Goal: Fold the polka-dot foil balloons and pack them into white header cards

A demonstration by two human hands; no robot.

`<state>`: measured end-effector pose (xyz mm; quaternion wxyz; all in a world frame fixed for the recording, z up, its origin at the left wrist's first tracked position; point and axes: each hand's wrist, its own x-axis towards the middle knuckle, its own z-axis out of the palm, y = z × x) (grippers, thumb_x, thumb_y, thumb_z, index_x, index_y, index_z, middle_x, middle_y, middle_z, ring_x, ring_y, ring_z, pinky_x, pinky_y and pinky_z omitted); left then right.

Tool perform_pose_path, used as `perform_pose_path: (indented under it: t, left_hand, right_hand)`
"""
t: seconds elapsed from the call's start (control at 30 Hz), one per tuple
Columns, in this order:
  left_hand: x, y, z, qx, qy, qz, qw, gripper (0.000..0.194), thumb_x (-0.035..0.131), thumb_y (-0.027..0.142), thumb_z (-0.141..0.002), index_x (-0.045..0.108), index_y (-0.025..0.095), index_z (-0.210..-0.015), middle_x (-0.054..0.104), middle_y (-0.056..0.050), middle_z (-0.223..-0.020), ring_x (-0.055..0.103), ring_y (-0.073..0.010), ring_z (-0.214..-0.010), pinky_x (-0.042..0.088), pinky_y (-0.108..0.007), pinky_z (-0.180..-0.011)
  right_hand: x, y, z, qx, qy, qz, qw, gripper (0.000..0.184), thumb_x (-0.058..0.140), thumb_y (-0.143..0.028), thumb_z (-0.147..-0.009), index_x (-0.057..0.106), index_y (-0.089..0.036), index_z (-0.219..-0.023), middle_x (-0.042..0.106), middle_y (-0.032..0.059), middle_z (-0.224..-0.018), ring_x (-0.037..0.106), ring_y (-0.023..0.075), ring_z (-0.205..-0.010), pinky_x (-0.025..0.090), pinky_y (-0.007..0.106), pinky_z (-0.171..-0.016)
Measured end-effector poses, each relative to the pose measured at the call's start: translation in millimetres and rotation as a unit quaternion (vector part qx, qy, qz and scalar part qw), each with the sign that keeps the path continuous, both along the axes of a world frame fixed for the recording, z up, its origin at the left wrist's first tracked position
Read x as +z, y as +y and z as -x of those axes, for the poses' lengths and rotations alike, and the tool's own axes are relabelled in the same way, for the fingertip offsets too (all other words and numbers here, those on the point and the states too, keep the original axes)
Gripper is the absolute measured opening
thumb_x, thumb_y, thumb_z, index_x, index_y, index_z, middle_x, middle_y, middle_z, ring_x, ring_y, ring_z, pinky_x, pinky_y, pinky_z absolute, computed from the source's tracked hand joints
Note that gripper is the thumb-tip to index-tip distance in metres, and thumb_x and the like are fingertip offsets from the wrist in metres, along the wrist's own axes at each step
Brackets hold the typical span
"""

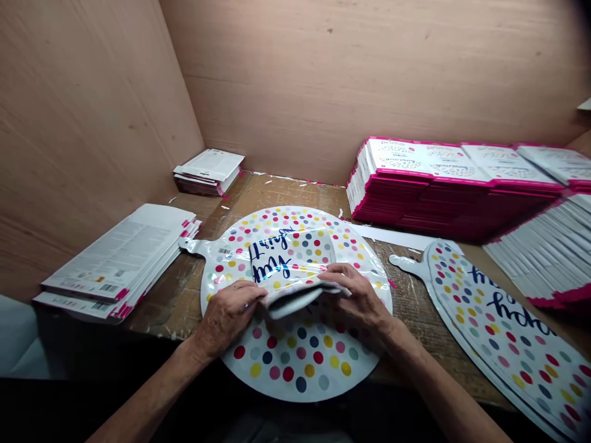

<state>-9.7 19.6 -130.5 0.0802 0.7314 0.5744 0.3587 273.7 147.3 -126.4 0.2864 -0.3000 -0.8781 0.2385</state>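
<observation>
"Where's the foil balloon (pixel 295 360) lying?"

"On the surface (pixel 410 295), with the left hand (pixel 226 320) and right hand (pixel 360 301) pinching its fold."

"Any risk?"

"Uneven pinching could be creasing it."

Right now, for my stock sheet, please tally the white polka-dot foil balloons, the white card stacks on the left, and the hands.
White polka-dot foil balloons: 2 (balloon under the hands, balloon at right)
White card stacks: 2 (front stack, back-corner stack)
Hands: 2 (left hand, right hand)
Total: 6
</observation>
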Motion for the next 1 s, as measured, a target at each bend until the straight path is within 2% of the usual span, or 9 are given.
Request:
perform_pose_path:
  t: [0.1, 0.23, 0.33, 0.47, 0.6, 0.7, 0.8, 0.9, 1.0]
  left_hand:
    - [4.4, -3, -5, 0.029, 0.020, 0.030, 0.999, 0.023, 0.052, 0.026, -0.088, 0.072, 0.023, -0.099, 0.074, -0.006, -0.100, 0.067, -0.0223, -0.101, 0.054, -0.034, -0.087]
    - [2.9, 0, -17, 0.162, -0.056, 0.068, 0.983, 0.023, 0.049, 0.034, -0.089, 0.067, 0.021, -0.097, 0.074, -0.008, -0.098, 0.069, -0.0234, -0.094, 0.053, -0.037, -0.085]
    - [-0.7, 2, -23, 0.233, -0.128, 0.112, 0.957, 0.022, 0.055, 0.040, -0.085, 0.061, 0.021, -0.096, 0.075, -0.006, -0.089, 0.069, -0.0247, -0.097, 0.051, -0.037, -0.089]
    - [-3.2, 1, -25, 0.259, -0.182, 0.151, 0.936, 0.029, 0.059, 0.040, -0.082, 0.057, 0.019, -0.103, 0.075, -0.004, -0.081, 0.070, -0.0240, -0.096, 0.051, -0.036, -0.090]
    - [7.4, 1, -30, 0.289, -0.088, 0.101, 0.948, 0.030, 0.055, 0.033, -0.084, 0.056, 0.015, -0.109, 0.074, -0.009, -0.090, 0.069, -0.0267, -0.097, 0.053, -0.039, -0.088]
    - [20.1, 11, -31, 0.219, 0.081, -0.006, 0.972, 0.035, 0.050, 0.031, -0.088, 0.059, 0.015, -0.118, 0.061, -0.016, -0.132, 0.050, -0.0314, -0.131, 0.042, -0.046, -0.106]
    - [17.4, 25, -27, 0.108, 0.186, 0.037, 0.976, 0.045, 0.042, 0.033, -0.094, 0.052, 0.016, -0.135, 0.045, -0.013, -0.150, 0.028, -0.0319, -0.145, 0.027, -0.052, -0.116]
    - [1.3, 35, -20, 0.131, 0.198, 0.120, 0.964, 0.051, 0.032, 0.032, -0.098, 0.044, 0.013, -0.144, 0.041, -0.014, -0.153, 0.026, -0.0307, -0.146, 0.022, -0.053, -0.118]
    - [-1.4, 40, -16, 0.150, 0.195, 0.154, 0.957, 0.052, 0.026, 0.028, -0.098, 0.044, 0.013, -0.144, 0.038, -0.013, -0.155, 0.025, -0.0292, -0.147, 0.023, -0.051, -0.118]
  right_hand:
    - [-6.5, -9, -1, 0.008, -0.019, -0.056, 0.998, 0.028, 0.054, -0.026, -0.090, 0.069, -0.023, -0.113, 0.065, 0.0095, -0.120, 0.062, 0.0229, -0.109, 0.051, 0.036, -0.089]
    - [-3.6, 4, 19, -0.059, -0.111, -0.020, 0.992, 0.030, 0.042, -0.020, -0.091, 0.071, -0.021, -0.094, 0.070, 0.0044, -0.090, 0.064, 0.0178, -0.080, 0.046, 0.027, -0.070]
    - [1.5, 18, 43, -0.139, -0.156, 0.002, 0.978, 0.033, 0.044, -0.035, -0.096, 0.068, -0.021, -0.079, 0.067, 0.0026, -0.074, 0.060, 0.0168, -0.068, 0.038, 0.025, -0.061]
    - [2.8, 26, 68, -0.206, -0.228, 0.008, 0.952, 0.041, 0.053, -0.057, -0.091, 0.066, -0.021, -0.076, 0.069, 0.0043, -0.075, 0.062, 0.0188, -0.071, 0.030, 0.026, -0.058]
    - [2.3, 30, 78, -0.181, -0.272, -0.007, 0.945, 0.040, 0.052, -0.056, -0.092, 0.067, -0.021, -0.079, 0.071, 0.0048, -0.078, 0.063, 0.0184, -0.074, 0.027, 0.026, -0.057]
    - [4.7, 34, 77, -0.166, -0.292, -0.017, 0.942, 0.041, 0.052, -0.057, -0.092, 0.067, -0.021, -0.079, 0.071, 0.0055, -0.080, 0.064, 0.0196, -0.076, 0.028, 0.027, -0.058]
    - [9.3, 29, 70, -0.169, -0.290, -0.026, 0.942, 0.040, 0.051, -0.054, -0.093, 0.069, -0.020, -0.087, 0.071, 0.0075, -0.085, 0.064, 0.0221, -0.081, 0.035, 0.028, -0.063]
    - [11.8, 7, 70, -0.139, -0.209, -0.146, 0.957, 0.041, 0.056, -0.045, -0.092, 0.062, -0.014, -0.118, 0.065, 0.0145, -0.116, 0.058, 0.0276, -0.105, 0.043, 0.036, -0.084]
    - [10.3, -24, 94, -0.008, -0.192, -0.253, 0.948, 0.041, 0.060, -0.030, -0.089, 0.058, -0.011, -0.125, 0.061, 0.0169, -0.121, 0.054, 0.0290, -0.109, 0.041, 0.043, -0.097]
